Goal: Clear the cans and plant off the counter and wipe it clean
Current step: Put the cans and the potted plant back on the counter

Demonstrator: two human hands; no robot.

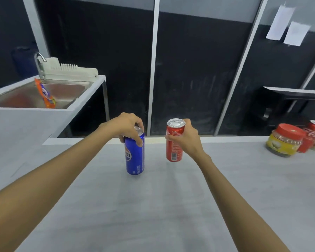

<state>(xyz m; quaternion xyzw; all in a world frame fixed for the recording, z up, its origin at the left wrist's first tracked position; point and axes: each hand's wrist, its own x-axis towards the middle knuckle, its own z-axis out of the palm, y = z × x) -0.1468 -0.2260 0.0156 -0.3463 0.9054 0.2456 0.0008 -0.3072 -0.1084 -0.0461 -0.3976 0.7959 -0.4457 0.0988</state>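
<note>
The left hand (125,127) grips a blue can (135,155) by its top, the right hand (186,138) a red can (174,142).

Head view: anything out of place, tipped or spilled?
An orange can leans tilted inside the sink, far left. The blue can in the left hand and red can in the right hand are upright. No spill visible.

Mid-frame over the pale grey counter (153,206), a tall blue aluminium can (135,157) is left of a slim red can (174,148). A red-lidded round jar (285,140) sits far right; an orange can (45,95) lies in the steel sink (69,88), upper left.
</note>
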